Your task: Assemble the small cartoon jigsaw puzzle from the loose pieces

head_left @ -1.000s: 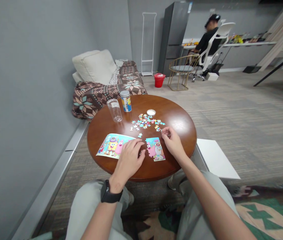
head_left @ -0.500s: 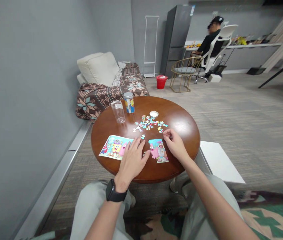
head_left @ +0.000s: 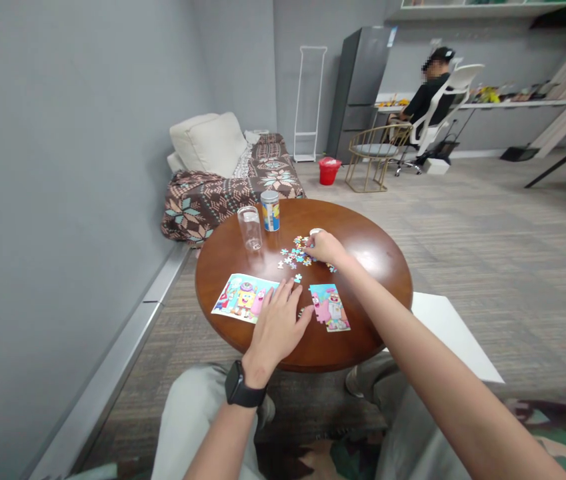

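My left hand (head_left: pixel 279 327), a dark watch on its wrist, lies with fingers spread over the right end of a printed cartoon picture sheet (head_left: pixel 245 299). A small patterned bit shows beside its thumb. Right of that hand is a joined block of jigsaw puzzle pieces (head_left: pixel 331 308) showing a pink figure and another figure. My right hand (head_left: pixel 327 248) reaches into the pile of loose puzzle pieces (head_left: pixel 293 256), fingertips drawn together at its right side. Whatever those fingertips pinch is too small to make out. One loose puzzle piece (head_left: pixel 298 278) sits just above my left fingers.
On the round brown table (head_left: pixel 377 267) stand a clear glass (head_left: pixel 250 230) and a printed can (head_left: pixel 271 215). A round lid (head_left: pixel 316 231) is partly behind my right hand. Beyond are a covered sofa (head_left: pixel 233 180), a red bin (head_left: pixel 329 171) and a seated person (head_left: pixel 433 90).
My right hand has moved from beside the joined block up and left into the loose pieces. My left hand stays on the sheet. The whole view has shifted slightly.
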Demonstrator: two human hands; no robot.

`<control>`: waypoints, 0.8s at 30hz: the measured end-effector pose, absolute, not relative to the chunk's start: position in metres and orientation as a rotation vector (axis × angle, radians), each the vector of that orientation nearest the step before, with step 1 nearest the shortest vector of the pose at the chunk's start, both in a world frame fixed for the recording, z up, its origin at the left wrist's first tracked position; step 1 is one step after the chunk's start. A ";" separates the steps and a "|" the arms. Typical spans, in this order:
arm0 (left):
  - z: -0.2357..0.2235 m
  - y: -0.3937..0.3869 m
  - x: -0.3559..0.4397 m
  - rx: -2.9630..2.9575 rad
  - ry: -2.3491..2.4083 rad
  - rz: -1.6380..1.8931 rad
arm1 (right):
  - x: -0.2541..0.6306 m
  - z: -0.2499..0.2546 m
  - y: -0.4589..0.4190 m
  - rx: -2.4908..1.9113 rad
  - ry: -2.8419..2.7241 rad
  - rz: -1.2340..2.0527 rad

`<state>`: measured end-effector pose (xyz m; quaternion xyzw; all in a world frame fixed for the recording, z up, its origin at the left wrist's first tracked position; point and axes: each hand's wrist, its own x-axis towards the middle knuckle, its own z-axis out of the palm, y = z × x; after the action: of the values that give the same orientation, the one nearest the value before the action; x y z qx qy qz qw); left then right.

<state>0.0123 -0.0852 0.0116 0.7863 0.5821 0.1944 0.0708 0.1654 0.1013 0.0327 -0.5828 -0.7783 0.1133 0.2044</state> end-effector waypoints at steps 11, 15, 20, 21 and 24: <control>0.015 -0.086 0.013 2.360 1.713 0.608 | 0.156 0.059 0.107 -1.849 -2.348 0.485; 0.012 -0.085 0.012 2.378 1.714 0.652 | 0.148 0.064 0.107 -1.932 -2.420 0.502; 0.009 -0.085 0.012 2.373 1.701 0.677 | 0.155 0.060 0.103 -1.777 -2.242 0.582; 0.009 -0.085 0.012 2.368 1.700 0.688 | 0.158 0.058 0.099 -1.710 -2.185 0.598; 0.009 -0.085 0.012 2.350 1.683 0.736 | 0.175 0.052 0.071 -1.449 -2.028 0.734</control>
<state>0.0121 -0.0849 0.0093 0.7854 0.5625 0.2458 0.0795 0.1752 0.0710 0.0520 -0.5373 -0.7518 0.2723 0.2684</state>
